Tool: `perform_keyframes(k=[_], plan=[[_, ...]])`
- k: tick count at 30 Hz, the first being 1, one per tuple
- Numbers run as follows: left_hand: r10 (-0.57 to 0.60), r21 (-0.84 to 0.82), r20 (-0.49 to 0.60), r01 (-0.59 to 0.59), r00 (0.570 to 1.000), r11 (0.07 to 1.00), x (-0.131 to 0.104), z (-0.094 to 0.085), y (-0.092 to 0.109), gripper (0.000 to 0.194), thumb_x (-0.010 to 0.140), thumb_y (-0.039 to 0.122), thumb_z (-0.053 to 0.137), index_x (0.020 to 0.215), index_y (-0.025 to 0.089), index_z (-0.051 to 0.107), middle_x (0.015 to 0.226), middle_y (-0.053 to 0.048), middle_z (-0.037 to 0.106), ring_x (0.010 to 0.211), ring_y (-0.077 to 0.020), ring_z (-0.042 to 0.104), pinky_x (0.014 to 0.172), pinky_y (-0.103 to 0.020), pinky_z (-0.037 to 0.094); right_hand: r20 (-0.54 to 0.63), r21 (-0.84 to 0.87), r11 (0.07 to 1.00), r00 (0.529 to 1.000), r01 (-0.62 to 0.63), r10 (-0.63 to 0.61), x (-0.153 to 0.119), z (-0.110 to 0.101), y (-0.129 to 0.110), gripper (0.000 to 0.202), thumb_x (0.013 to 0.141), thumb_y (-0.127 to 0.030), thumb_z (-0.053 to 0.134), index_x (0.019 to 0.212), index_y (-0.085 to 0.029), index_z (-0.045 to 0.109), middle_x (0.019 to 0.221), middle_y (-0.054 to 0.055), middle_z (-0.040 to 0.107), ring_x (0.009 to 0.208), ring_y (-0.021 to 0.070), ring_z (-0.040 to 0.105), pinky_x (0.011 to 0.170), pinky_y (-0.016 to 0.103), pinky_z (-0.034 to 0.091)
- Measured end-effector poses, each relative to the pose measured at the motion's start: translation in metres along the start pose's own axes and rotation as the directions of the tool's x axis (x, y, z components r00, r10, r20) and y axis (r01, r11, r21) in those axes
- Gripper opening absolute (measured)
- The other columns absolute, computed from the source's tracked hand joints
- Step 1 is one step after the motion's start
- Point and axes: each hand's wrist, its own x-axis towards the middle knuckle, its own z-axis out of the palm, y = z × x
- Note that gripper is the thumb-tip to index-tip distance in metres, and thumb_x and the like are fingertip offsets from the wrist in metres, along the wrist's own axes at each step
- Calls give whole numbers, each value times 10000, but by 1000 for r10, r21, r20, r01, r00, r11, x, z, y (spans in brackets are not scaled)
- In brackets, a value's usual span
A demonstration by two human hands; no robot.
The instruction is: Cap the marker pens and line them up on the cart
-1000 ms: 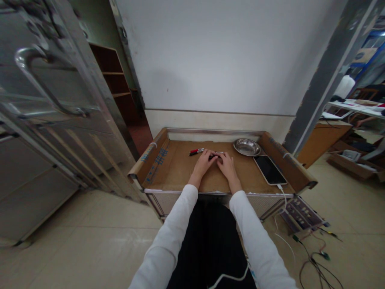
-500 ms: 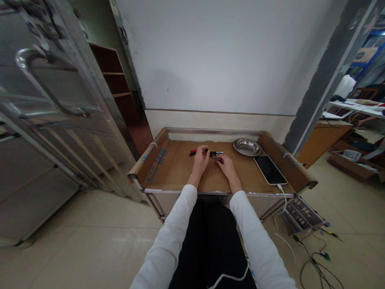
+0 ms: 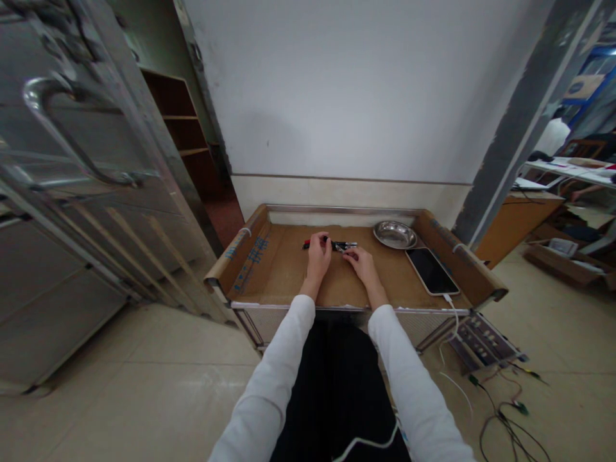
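Observation:
My left hand [image 3: 318, 254] is closed, its thumb and fingertips pinching a slim black piece that looks like part of a pen [image 3: 328, 239]. Close by on the right, my right hand [image 3: 362, 262] pinches the silvery end of a small pen-like piece [image 3: 341, 249], whose details are too small to make out. Just behind the fingers, several pens lie on the cardboard; a red one [image 3: 307, 244] shows left of my left hand, and black ones [image 3: 350, 244] show beyond my right fingertips. My left hand covers part of them.
Brown cardboard [image 3: 283, 269] with raised sides lines the cart top. A round metal dish [image 3: 394, 235] stands at the back right, with a phone [image 3: 432, 272] on a white cable in front. A white wall [image 3: 346, 96] rises behind; a metal door [image 3: 86, 160] is left.
Both hands have shifted slightly left. The right fingertips have drawn back a little, and the small piece between the hands now sits farther left and is angled differently.

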Motion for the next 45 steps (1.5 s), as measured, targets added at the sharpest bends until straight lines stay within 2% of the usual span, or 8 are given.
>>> perform_keyframes(k=[8,11,14,17,24,30,37,45], plan=[[-110,24,-10,110,994,994,1,0,-7,124,905,222,458,976,169,545,975,-82,597,914,-163,578,845,-302,471,-83,-205,974,994,-93,78,-4,-10,-10,194,882,-282,500,893,-189,671,901,68,680,807,182,594,775,302,431],[-116,-26,197,123,974,992,1,3,-11,76,870,186,498,907,169,562,904,-54,615,840,-147,592,802,-280,479,-166,-309,940,981,-146,97,-5,-14,-15,238,915,-309,455,929,-180,655,937,87,667,876,200,578,808,312,398],[-11,-61,445,43,896,997,-1,6,-11,52,846,171,522,859,172,572,869,-35,622,793,-138,591,771,-272,482,-201,-347,923,974,-167,101,-6,-17,-20,277,938,-325,413,957,-176,645,965,94,650,898,198,565,813,307,380],[30,-35,542,-14,840,999,-2,6,-10,51,820,144,548,843,177,579,872,-31,621,816,-147,585,793,-286,480,-184,-360,918,977,-167,105,-6,-18,-24,271,941,-316,412,970,-179,644,975,88,642,897,193,561,809,301,372],[-74,124,506,12,859,992,-2,7,-14,124,788,60,545,813,173,589,896,-46,591,878,-170,574,873,-345,474,-69,-401,909,993,-113,93,-5,-15,-23,199,903,-277,491,953,-206,671,971,73,642,901,204,565,806,315,381],[-61,213,452,-41,890,976,-3,6,-9,145,819,92,520,881,171,625,962,-79,580,1002,-205,557,962,-378,430,55,-329,943,995,-56,79,-4,-8,-13,159,861,-248,558,929,-210,696,979,62,630,870,176,585,806,290,429],[-22,344,518,-185,855,921,-6,-1,4,84,834,241,567,850,212,645,973,-79,587,1033,-253,548,954,-429,393,64,-251,966,995,-64,82,-3,-6,-8,156,842,-248,579,933,-205,698,999,63,622,894,169,600,830,293,456],[-98,457,470,-146,877,878,-6,0,2,47,821,219,591,864,199,593,1048,-122,596,1086,-286,526,918,-413,403,3,-199,979,999,-41,42,-3,-7,-11,227,852,-165,476,1005,-191,642,1038,75,593,932,174,581,863,313,460]])
